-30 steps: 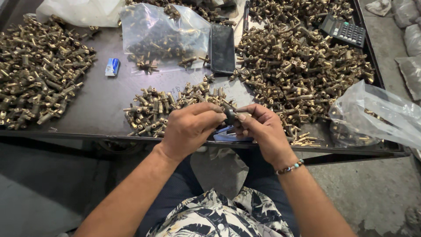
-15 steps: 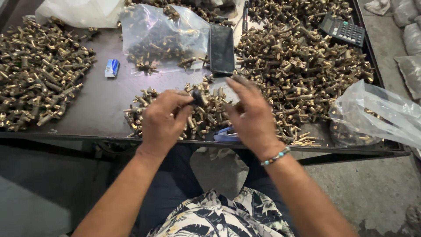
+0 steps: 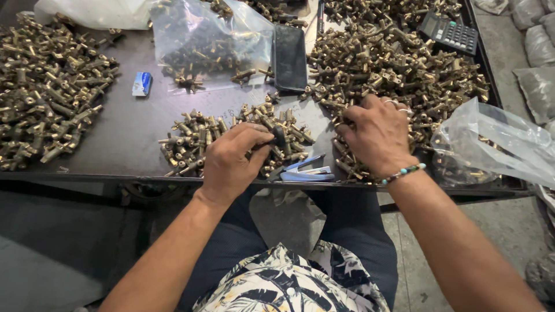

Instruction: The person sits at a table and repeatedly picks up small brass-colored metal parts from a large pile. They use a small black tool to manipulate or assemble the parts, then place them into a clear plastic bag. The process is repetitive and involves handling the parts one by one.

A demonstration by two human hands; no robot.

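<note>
1. Table [image 3: 127, 133]: a dark top that carries all the parts and fills the upper half of the view.
2. Big heap [image 3: 399, 63]: brass fittings at 1 o'clock, the largest pile.
3. Left heap [image 3: 46, 104]: more fittings at 10 o'clock, well apart from both hands.
4. Clear bag [image 3: 491, 144] at 3 o'clock, partly filled; a 2nd bag [image 3: 208, 40] lies at 12 o'clock.
5. Small heap [image 3: 231, 136]: fittings at centre, just under the left hand.
6. Right hand [image 3: 378, 136]: palm down on the near edge of the big heap, fingers spread and dug in among the fittings. I cannot tell whether they have closed on 1.
7. Left hand [image 3: 231, 162]: fingers curled together and clamped on a dark piece [image 3: 278, 137], which sticks out toward 1 o'clock, long axis near upright in the view, over the small heap.
8. The loose fittings lie right under the right fingers, so the right hand is the nearer one to them; the left hand with its piece sits at 9 o'clock from it, apart.
9. Phone [image 3: 289, 55], calculator [image 3: 450, 33], blue stapler-like tool [image 3: 306, 170] at the table edge between the hands, small blue-white pack [image 3: 141, 84].
</note>
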